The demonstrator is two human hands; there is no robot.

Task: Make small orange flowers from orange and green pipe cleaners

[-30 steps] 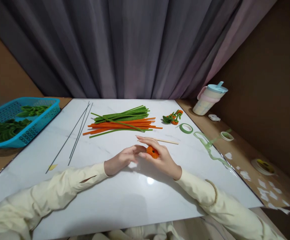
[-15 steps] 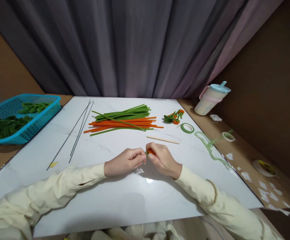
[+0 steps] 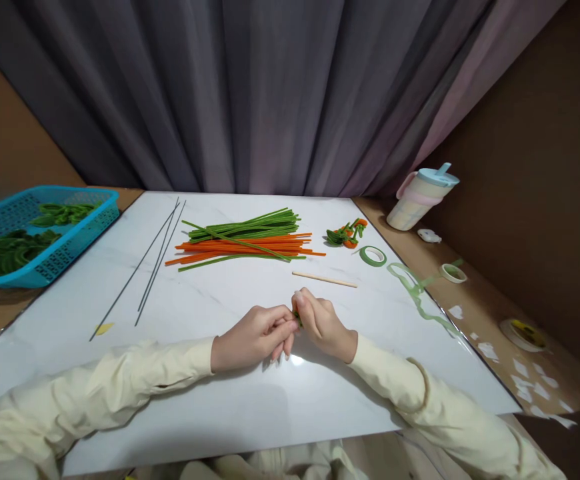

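Observation:
My left hand (image 3: 260, 337) and my right hand (image 3: 326, 327) meet above the near middle of the white board. Between their fingertips a bit of green pipe cleaner (image 3: 297, 315) shows; the rest of the piece is hidden by the fingers. Both hands are closed in a pinch on it. Just beyond them lies a thin wooden stick (image 3: 324, 279). Farther back, orange pipe cleaners (image 3: 240, 247) and green pipe cleaners (image 3: 250, 227) lie in a loose bundle. To their right rests a small heap of green and orange pipe-cleaner pieces (image 3: 346, 233).
A blue basket (image 3: 65, 257) with green leaf shapes stands at the left. Dark wires (image 3: 156, 273) lie nearby. Green tape (image 3: 373, 256), a loose tape strip (image 3: 415, 293) and paper scraps (image 3: 487, 351) are at right. A lidded tumbler (image 3: 415, 205) stands at the back right.
The right hand has turned, so the orange part seen in it is now covered. My left hand's lower fingers have spread downward a little. The view has shifted slightly.

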